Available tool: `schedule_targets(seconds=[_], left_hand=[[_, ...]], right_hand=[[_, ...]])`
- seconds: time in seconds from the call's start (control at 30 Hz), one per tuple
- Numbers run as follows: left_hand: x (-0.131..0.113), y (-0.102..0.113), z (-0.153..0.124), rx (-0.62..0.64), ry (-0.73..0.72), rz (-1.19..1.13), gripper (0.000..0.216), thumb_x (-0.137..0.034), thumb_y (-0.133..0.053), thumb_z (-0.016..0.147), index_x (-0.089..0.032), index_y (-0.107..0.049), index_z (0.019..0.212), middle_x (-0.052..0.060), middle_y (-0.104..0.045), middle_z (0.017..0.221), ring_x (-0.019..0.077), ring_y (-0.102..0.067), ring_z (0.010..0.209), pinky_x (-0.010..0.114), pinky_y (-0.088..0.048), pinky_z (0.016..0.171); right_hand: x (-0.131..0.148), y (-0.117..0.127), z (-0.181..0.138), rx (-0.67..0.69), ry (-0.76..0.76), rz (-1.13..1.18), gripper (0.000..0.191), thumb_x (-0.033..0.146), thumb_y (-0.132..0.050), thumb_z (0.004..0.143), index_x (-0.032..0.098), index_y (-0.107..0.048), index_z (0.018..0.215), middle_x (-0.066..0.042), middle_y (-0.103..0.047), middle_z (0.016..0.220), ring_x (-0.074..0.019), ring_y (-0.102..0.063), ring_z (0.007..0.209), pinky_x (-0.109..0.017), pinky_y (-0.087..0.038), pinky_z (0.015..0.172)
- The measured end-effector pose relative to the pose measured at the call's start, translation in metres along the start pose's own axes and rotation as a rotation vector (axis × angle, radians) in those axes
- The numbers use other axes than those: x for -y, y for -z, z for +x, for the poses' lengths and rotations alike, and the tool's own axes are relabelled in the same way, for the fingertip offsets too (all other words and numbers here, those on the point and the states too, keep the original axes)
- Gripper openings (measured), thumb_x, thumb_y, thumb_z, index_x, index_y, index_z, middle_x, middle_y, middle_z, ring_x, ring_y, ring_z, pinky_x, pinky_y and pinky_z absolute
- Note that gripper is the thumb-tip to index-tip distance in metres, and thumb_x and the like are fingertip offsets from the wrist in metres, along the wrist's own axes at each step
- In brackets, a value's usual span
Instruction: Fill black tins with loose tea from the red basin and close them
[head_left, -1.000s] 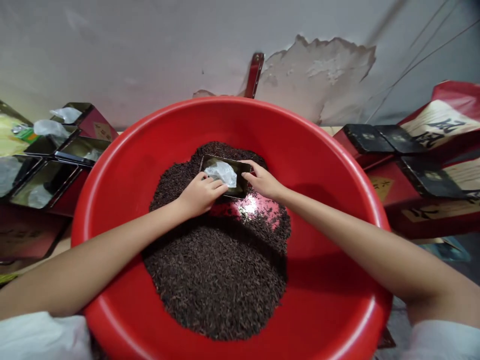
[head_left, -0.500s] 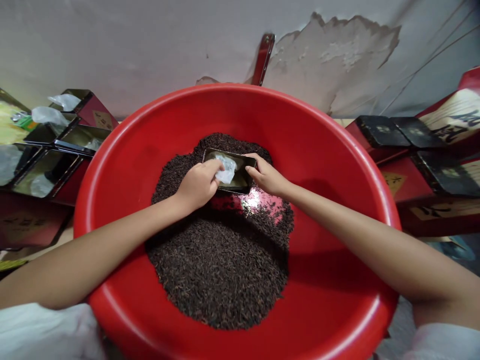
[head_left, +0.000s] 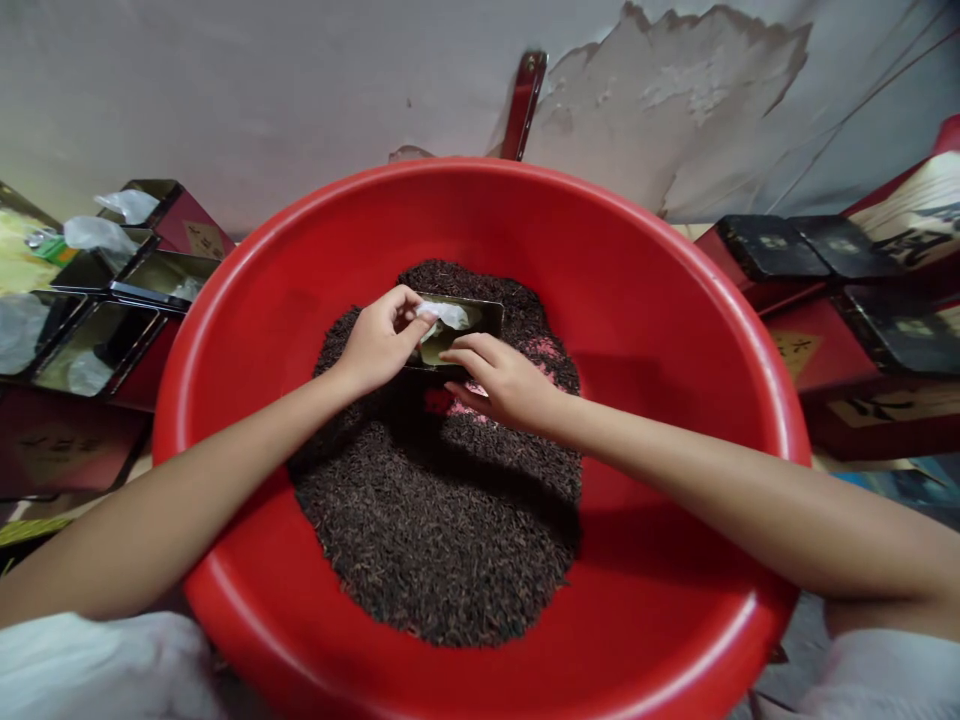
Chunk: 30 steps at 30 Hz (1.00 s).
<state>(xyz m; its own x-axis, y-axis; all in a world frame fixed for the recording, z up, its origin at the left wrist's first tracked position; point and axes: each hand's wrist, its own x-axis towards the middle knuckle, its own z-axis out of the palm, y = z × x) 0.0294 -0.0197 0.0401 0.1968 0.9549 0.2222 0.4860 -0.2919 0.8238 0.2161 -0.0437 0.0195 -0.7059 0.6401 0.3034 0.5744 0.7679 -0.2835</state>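
My left hand [head_left: 382,338] is closed in a pinch on a crumpled clear plastic bag [head_left: 448,315] at the mouth of a dark-rimmed rectangular tin [head_left: 487,315]. My right hand [head_left: 510,385] straddles the near rim of the tin, fingers over the opening and thumb lower on the outside. The tin stands within a heap of dark, loose tea leaves [head_left: 450,530]. Pinkish-red patches of the tin's side show under my right hand. All of this sits inside a wide red plastic tub [head_left: 645,330]. Where the bag reaches deeper into the tin is hidden.
Several open tins [head_left: 97,345] with clear bags in them stand to the left of the tub. On the right are closed red tins with black lids [head_left: 772,245]. A dark red strip [head_left: 523,105] leans against the peeling wall [head_left: 675,90] behind.
My left hand has shifted to the tin's far left edge with the bag. My right hand has left the right corner and come over the near rim. The view has shifted slightly.
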Motion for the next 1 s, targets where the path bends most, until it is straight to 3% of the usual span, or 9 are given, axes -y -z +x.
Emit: schedule_targets(seconds=[0.1, 0.23, 0.37, 0.53, 0.7, 0.77, 0.83, 0.9, 1.0], left_hand=[[-0.003, 0.000, -0.002, 0.031, -0.010, 0.000, 0.016, -0.033, -0.054, 0.075, -0.018, -0.048, 0.075, -0.003, -0.049, 0.062, 0.0111, -0.046, 0.056, 0.023, -0.037, 0.053], [-0.005, 0.000, -0.003, 0.046, -0.036, 0.014, 0.016, -0.032, -0.054, 0.073, -0.017, -0.051, 0.078, -0.004, -0.046, 0.060, 0.0105, -0.043, 0.055, 0.023, -0.034, 0.053], [-0.008, 0.004, -0.002, 0.142, -0.011, 0.005, 0.019, -0.034, -0.054, 0.072, -0.016, -0.052, 0.078, -0.004, -0.044, 0.060, 0.0101, -0.041, 0.055, 0.023, -0.032, 0.052], [-0.011, 0.009, 0.001, 0.199, 0.016, 0.044, 0.020, -0.035, -0.053, 0.074, -0.015, -0.055, 0.078, -0.003, -0.046, 0.061, 0.0107, -0.041, 0.056, 0.023, -0.031, 0.053], [-0.005, 0.012, 0.005, 0.131, 0.063, 0.147, 0.019, -0.034, -0.052, 0.078, -0.016, -0.055, 0.076, -0.003, -0.046, 0.061, 0.0101, -0.039, 0.056, 0.023, -0.029, 0.053], [-0.001, 0.011, 0.006, 0.126, 0.080, 0.231, 0.015, -0.031, -0.053, 0.078, -0.016, -0.053, 0.075, -0.005, -0.039, 0.056, 0.0095, -0.035, 0.052, 0.023, -0.027, 0.052], [0.004, 0.009, 0.007, 0.124, 0.047, 0.340, 0.013, -0.027, -0.055, 0.077, -0.016, -0.051, 0.072, -0.005, -0.038, 0.055, 0.0098, -0.035, 0.052, 0.024, -0.028, 0.053], [0.009, 0.006, 0.007, 0.125, -0.062, 0.484, 0.013, -0.026, -0.055, 0.076, -0.016, -0.052, 0.069, -0.003, -0.043, 0.061, 0.0124, -0.041, 0.059, 0.026, -0.032, 0.059], [0.014, 0.002, 0.005, 0.089, -0.265, 0.694, 0.019, -0.030, -0.052, 0.078, -0.016, -0.054, 0.066, 0.004, -0.052, 0.076, 0.0187, -0.047, 0.074, 0.032, -0.036, 0.068]], right_hand=[[0.003, -0.007, 0.000, 0.094, -0.026, -0.061, 0.033, 0.026, -0.037, 0.092, 0.007, -0.051, 0.115, -0.016, -0.056, 0.113, -0.0230, -0.053, 0.102, -0.039, -0.042, 0.088], [-0.001, -0.007, 0.002, 0.163, -0.096, -0.057, 0.023, 0.019, -0.041, 0.090, 0.010, -0.059, 0.100, -0.011, -0.062, 0.092, -0.0200, -0.056, 0.083, -0.036, -0.043, 0.078], [0.000, 0.004, 0.007, -0.005, -0.223, 0.221, 0.012, 0.025, -0.059, 0.081, 0.013, -0.057, 0.082, -0.007, -0.061, 0.083, -0.0165, -0.054, 0.078, -0.029, -0.042, 0.071], [0.013, 0.025, 0.008, -0.209, -0.219, 0.388, 0.013, 0.024, -0.055, 0.082, 0.017, -0.049, 0.075, -0.001, -0.057, 0.073, -0.0111, -0.050, 0.066, -0.025, -0.040, 0.061], [0.019, 0.074, -0.004, -0.538, -0.129, 0.144, 0.009, 0.025, -0.048, 0.085, 0.017, -0.050, 0.081, -0.001, -0.053, 0.072, -0.0099, -0.047, 0.062, -0.025, -0.036, 0.056], [0.010, 0.098, -0.011, -0.697, -0.216, -0.003, 0.012, 0.028, -0.046, 0.086, 0.018, -0.049, 0.080, -0.001, -0.049, 0.070, -0.0105, -0.044, 0.061, -0.027, -0.034, 0.056], [-0.005, 0.118, -0.015, -0.763, -0.370, -0.106, 0.015, 0.031, -0.044, 0.086, 0.020, -0.049, 0.077, -0.001, -0.045, 0.070, -0.0120, -0.042, 0.062, -0.030, -0.032, 0.059], [-0.025, 0.126, -0.016, -0.696, -0.543, -0.167, 0.014, 0.033, -0.047, 0.085, 0.022, -0.049, 0.075, -0.002, -0.045, 0.072, -0.0139, -0.044, 0.065, -0.032, -0.032, 0.061], [-0.053, 0.110, -0.009, -0.420, -0.761, -0.227, 0.011, 0.031, -0.056, 0.079, 0.022, -0.052, 0.075, -0.003, -0.051, 0.070, -0.0167, -0.049, 0.064, -0.031, -0.037, 0.059]])
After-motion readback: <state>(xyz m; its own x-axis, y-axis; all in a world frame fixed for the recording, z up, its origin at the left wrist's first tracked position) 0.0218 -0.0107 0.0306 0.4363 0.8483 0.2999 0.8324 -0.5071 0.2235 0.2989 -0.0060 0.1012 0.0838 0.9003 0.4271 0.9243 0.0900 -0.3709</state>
